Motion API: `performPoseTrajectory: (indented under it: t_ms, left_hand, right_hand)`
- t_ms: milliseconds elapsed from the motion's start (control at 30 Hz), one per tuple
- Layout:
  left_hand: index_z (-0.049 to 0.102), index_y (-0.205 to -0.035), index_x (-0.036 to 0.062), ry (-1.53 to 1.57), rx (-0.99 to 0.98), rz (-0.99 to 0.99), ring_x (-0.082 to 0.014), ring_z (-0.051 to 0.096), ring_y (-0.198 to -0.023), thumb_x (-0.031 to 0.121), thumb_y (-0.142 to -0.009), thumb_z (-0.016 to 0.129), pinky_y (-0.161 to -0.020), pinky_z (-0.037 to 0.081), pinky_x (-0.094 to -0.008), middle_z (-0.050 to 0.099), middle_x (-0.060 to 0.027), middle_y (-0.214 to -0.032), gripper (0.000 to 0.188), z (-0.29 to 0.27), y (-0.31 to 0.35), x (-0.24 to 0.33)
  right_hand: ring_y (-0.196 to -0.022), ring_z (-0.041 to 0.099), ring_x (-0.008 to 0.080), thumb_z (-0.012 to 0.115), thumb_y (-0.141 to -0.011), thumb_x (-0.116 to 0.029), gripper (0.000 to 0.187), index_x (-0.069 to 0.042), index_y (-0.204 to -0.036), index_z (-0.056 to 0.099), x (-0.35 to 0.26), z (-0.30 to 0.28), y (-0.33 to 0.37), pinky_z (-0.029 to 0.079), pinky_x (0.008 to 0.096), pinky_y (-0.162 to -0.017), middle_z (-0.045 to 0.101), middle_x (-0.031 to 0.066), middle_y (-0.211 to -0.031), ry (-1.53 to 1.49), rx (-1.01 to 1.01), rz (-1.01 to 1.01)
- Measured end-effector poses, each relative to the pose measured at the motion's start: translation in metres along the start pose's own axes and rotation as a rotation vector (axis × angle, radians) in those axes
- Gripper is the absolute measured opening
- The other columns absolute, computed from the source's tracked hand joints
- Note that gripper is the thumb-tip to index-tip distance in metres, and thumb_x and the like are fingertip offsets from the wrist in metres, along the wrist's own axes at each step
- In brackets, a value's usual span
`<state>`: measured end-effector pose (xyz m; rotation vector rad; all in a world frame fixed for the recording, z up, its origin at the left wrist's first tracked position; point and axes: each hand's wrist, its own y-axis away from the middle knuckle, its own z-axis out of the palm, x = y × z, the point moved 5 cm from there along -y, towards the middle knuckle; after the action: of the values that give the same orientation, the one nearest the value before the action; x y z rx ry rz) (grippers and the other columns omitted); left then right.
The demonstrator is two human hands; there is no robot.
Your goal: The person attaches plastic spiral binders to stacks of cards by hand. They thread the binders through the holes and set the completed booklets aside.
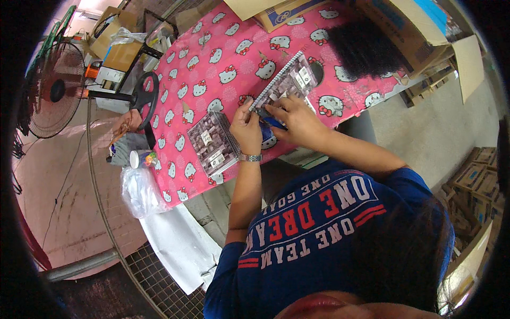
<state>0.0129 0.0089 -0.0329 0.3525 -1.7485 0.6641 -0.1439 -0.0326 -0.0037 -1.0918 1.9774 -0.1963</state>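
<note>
A spiral notebook (287, 80) with a grey photo-print cover and a pale coil lies slanted on the pink table. My left hand (246, 130), with a metal watch on its wrist, pinches at the near end of that coil. Closed around a small blue-handled tool (275, 122) is my right hand (297, 121); the tool's dark tip meets the coil end beside my left fingers. My fingers hide most of the tool, so its exact kind is unclear. Left of my left hand rests a similar notebook (207, 146) with a dark coil, perhaps a stack.
A heap of black plastic coils (364, 50) sits at the table's far right, beside an open cardboard box (409, 37). Another carton (289, 15) stands at the far edge. Along the left are a fan (56, 90), a white tub (142, 159) and a plastic bag (139, 191).
</note>
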Motion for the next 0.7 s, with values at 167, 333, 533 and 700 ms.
performPoseTrajectory:
  t_ms: [167, 333, 533, 700]
  left_hand:
    - [0.061, -0.115, -0.0048, -0.017, -0.021, 0.037, -0.015, 0.064, -0.097, -0.012, -0.086, 0.055, -0.083, 0.051, -0.0278, 0.067, -0.0125, -0.108, 0.03, 0.003, 0.003, -0.004]
    - [0.064, -0.11, -0.0025, 0.066, 0.17, -0.075, -0.0127, 0.064, -0.084, -0.005, -0.086, 0.063, -0.071, 0.052, -0.0252, 0.068, -0.0088, -0.1, 0.024, -0.033, 0.004, -0.009]
    - [0.062, -0.114, 0.001, 0.375, 0.722, -0.157, -0.0098, 0.058, -0.065, -0.001, -0.085, 0.065, -0.05, 0.041, -0.0215, 0.066, -0.0046, -0.086, 0.029, -0.204, 0.043, -0.051]
    - [0.063, -0.111, -0.0005, -0.05, 0.798, -0.264, -0.0085, 0.049, -0.048, -0.003, -0.085, 0.062, -0.039, 0.036, -0.0232, 0.063, -0.0035, -0.077, 0.026, -0.248, 0.081, -0.073]
  right_hand:
    - [-0.083, 0.063, 0.0185, 0.069, -0.086, -0.019, 0.034, -0.001, -0.114, 0.064, 0.037, 0.043, 0.012, 0.051, 0.0316, -0.068, 0.063, 0.0082, -0.092, -1.11, -0.418, 0.751]
    - [-0.089, 0.062, 0.0191, 0.073, -0.082, -0.028, 0.043, -0.003, -0.116, 0.065, 0.031, 0.011, 0.014, 0.049, 0.0325, -0.081, 0.067, 0.0121, -0.099, -0.824, -0.197, 0.451]
    - [-0.103, 0.058, 0.0367, 0.076, -0.072, -0.028, 0.051, -0.011, -0.118, 0.063, 0.136, -0.03, 0.066, 0.048, 0.0452, -0.088, 0.059, 0.0202, -0.105, 0.148, -0.042, 0.42]
    - [-0.102, 0.055, 0.0361, 0.072, -0.074, -0.029, 0.044, -0.011, -0.114, 0.065, 0.184, -0.034, 0.075, 0.048, 0.0471, -0.085, 0.058, 0.0183, -0.105, 0.451, -0.128, 0.314]
